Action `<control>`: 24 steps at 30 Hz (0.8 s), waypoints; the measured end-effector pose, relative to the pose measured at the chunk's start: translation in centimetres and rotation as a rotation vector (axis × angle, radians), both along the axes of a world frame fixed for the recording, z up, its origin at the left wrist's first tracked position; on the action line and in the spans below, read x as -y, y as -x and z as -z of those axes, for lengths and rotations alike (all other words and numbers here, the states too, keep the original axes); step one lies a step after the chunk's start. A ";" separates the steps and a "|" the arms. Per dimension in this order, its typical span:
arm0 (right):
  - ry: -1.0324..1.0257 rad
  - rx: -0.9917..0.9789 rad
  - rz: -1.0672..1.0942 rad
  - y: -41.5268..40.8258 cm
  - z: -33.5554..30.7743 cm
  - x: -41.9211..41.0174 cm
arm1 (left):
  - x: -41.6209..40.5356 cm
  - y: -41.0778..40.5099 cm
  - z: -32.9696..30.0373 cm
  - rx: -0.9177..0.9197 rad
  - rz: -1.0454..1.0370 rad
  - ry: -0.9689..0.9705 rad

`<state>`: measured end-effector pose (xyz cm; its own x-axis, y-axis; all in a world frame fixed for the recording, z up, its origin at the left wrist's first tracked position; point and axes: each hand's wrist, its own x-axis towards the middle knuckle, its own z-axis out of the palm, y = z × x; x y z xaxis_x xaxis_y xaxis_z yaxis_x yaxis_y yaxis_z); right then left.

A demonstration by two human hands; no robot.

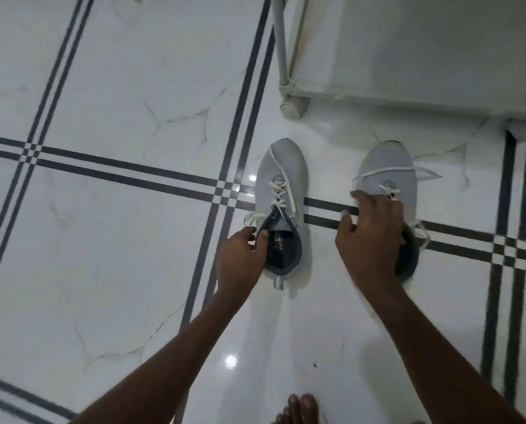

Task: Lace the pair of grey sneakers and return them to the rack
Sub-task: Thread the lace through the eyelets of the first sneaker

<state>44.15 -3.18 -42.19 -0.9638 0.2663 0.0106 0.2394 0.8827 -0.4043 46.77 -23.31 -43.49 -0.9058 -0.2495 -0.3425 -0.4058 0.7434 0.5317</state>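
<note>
1. Head view: you are looking down at a white tiled floor with dark stripes. Two grey sneakers stand side by side, toes pointing away from you toward the rack at the top right.

2. Your left hand is at the collar of the left sneaker. Thumb and fingers are pinched narrow on the dark edge of the opening, at its left side. I cannot tell whether a lace end is also caught in that pinch.

3. Your right hand lies over the right sneaker, fingers spread fairly wide and curled down over the middle of the shoe. It is blurred, so I cannot tell if it has closed on anything.

4. The lace on the left sneaker crosses through several rows, with one long end trailing up over the toe. The lace on the right sneaker looks much looser, with only a crossing or so near the toe and ends sprawling to both sides.

5. My reading: lacing is not finished on either shoe, and both are on the floor, just short of the rack, so the return has not begun.

6. Next, settle on one shoe. Steady it with one hand, find the free lace ends, thread the remaining eyelets, and keep the loose ends clear of the sole.

7. Your bare foot shows at the bottom edge, well apart from both shoes.
</note>
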 end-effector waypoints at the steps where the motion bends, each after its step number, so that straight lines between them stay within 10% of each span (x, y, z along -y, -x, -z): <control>1: 0.094 0.005 -0.095 0.4 0.5 1.5 | 0.4 0.2 -0.1 -0.044 -0.004 -0.002; 14: 0.308 0.070 -0.280 3.5 4.2 4.4 | 3.4 7.3 1.1 -0.342 0.636 0.179; 24: 0.423 -0.080 -0.271 3.7 2.3 2.3 | 5.5 9.3 -3.5 0.081 0.595 -0.074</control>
